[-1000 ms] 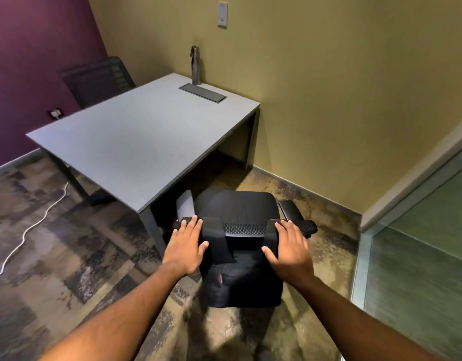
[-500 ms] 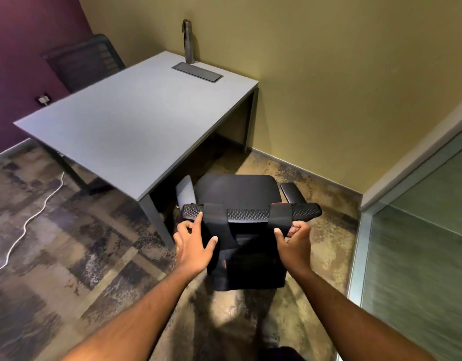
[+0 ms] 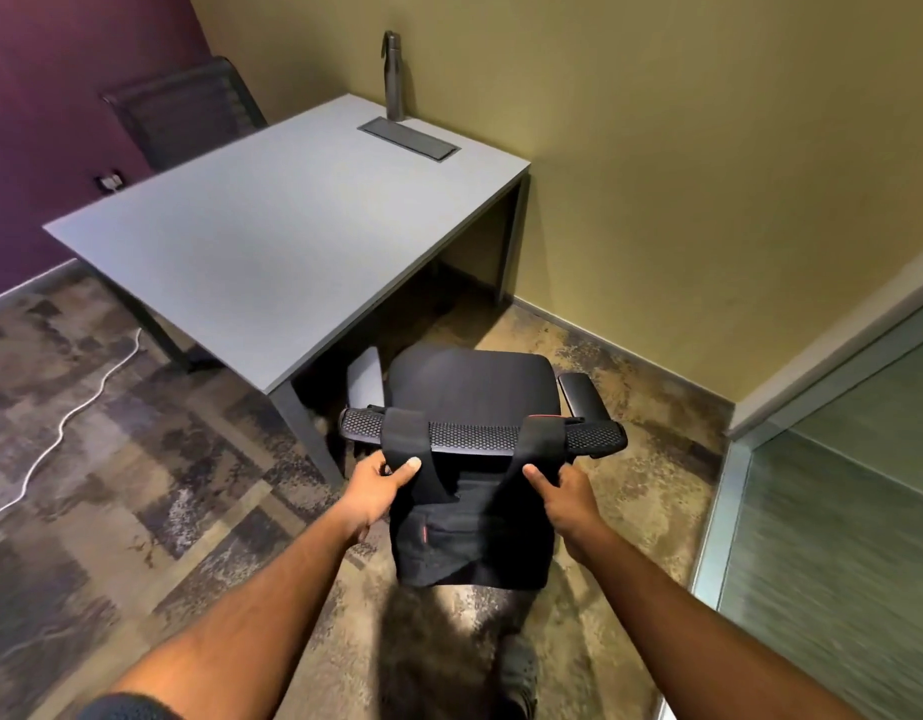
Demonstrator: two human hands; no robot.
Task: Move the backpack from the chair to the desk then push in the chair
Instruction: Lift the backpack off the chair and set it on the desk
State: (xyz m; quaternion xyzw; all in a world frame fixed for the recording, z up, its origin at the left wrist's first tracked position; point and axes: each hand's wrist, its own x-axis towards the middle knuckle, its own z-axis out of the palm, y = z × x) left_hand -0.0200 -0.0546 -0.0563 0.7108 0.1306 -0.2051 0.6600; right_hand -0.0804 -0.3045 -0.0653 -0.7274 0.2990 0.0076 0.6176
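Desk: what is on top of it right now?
On the desk: a grey bottle and a cable hatch. The backpack hangs on the chair.

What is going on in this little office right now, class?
A person stands behind a black office chair pulled out from a grey desk. A black backpack hangs down the chair's back, its straps looped over the top rail. The left hand grips the left strap and the right hand grips the right strap. The backpack is not yet off the chair. A metal bottle stands at the desk's far edge.
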